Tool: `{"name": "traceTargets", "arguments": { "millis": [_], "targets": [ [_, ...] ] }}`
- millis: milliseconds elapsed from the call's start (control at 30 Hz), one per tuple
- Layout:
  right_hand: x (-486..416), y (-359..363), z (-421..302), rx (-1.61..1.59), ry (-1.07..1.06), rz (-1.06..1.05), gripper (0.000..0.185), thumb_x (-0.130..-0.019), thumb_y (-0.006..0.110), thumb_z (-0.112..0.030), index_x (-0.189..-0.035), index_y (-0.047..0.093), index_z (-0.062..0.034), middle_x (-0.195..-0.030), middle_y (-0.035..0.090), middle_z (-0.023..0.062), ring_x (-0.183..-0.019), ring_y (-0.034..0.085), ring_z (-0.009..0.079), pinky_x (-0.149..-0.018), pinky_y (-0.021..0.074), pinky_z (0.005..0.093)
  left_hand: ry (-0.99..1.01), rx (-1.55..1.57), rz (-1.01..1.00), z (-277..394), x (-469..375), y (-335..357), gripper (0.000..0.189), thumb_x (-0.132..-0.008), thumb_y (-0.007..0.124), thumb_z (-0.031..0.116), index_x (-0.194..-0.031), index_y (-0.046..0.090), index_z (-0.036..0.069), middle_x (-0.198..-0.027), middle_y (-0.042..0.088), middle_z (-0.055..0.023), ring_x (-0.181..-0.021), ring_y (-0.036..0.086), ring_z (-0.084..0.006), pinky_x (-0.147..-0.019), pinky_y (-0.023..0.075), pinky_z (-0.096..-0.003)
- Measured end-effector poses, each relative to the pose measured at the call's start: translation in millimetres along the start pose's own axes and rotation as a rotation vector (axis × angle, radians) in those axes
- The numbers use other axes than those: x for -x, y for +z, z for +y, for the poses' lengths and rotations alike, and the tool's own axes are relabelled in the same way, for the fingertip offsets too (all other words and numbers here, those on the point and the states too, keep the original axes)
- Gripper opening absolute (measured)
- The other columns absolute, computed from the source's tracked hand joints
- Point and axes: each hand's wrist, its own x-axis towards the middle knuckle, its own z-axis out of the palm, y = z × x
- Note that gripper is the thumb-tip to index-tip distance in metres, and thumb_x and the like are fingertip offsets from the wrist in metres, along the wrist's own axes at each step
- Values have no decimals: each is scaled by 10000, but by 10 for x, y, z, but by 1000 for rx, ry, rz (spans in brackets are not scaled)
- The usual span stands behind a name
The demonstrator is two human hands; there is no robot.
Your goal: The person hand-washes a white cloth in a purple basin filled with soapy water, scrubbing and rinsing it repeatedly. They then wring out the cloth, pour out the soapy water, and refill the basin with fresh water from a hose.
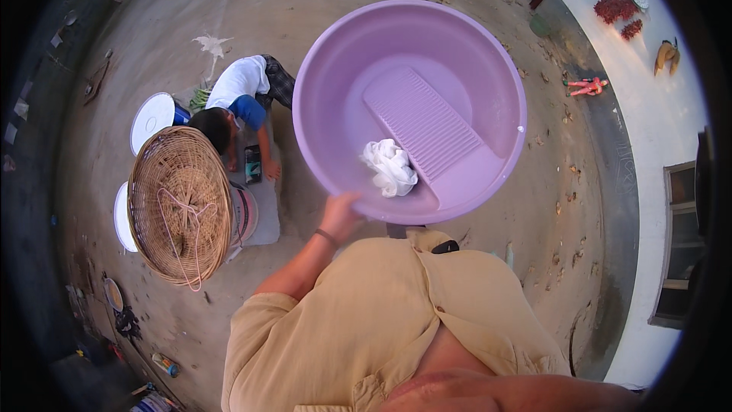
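Note:
A large lilac plastic washtub [337,86] with a built-in ribbed washboard [423,123] lies before me. On its bottom, beside the washboard's lower left edge, rests a crumpled white cloth [390,169]. My left hand [342,216], slightly blurred, is at the tub's near left rim and grips it; some fingers are hidden there. My right hand is out of view; only part of a bare arm shows at the lower right edge.
To the left, a wicker basket [143,194] holds a pink clothes hanger [197,212] and stands among lidded buckets [153,120]. Beyond it a person [237,88] bends over a phone [253,164] on a low slab [266,223]. A toy figure [588,86] lies by the right wall.

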Motion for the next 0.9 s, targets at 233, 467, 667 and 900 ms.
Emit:
{"name": "traceTargets", "arguments": {
  "millis": [233,467,667,900],
  "targets": [
    [-1843,-723,-2217,42,-3,-89,325,-700,525,-109,-982,514,52,-895,593,260,-716,605,377,-580,474,419,131,49,143,645,-1677,875,340,-752,551,72,-1062,450,-24,-960,530,-88,-840,557,-221,-710,505,-375],
    [-3278,-1950,-4713,180,-132,-103,360,-718,518,-87,-1047,503,58,-937,600,251,-660,629,349,-514,496,398,181,185,310,1465,-2499,1491,333,-755,546,77,-1067,465,-11,-993,553,-97,-895,566,-221,-753,495,-382],
    [-3583,-2485,-7565,249,-549,150,512,-708,507,-100,-1215,450,-64,-1140,537,217,-1105,483,355,-936,383,407,405,320,362,2207,-3272,1411,259,-750,548,69,-995,495,4,-935,567,-67,-870,571,-208,-786,481,-359],
    [-3109,-2315,-11048,419,-733,92,405,-765,492,-118,-1168,458,-104,-1120,562,159,-1043,536,322,-878,427,418,624,469,486,3559,-4425,870,346,-762,543,89,-1072,458,-39,-1058,525,-114,-1010,506,-257,-906,404,-409]
  ]
}}
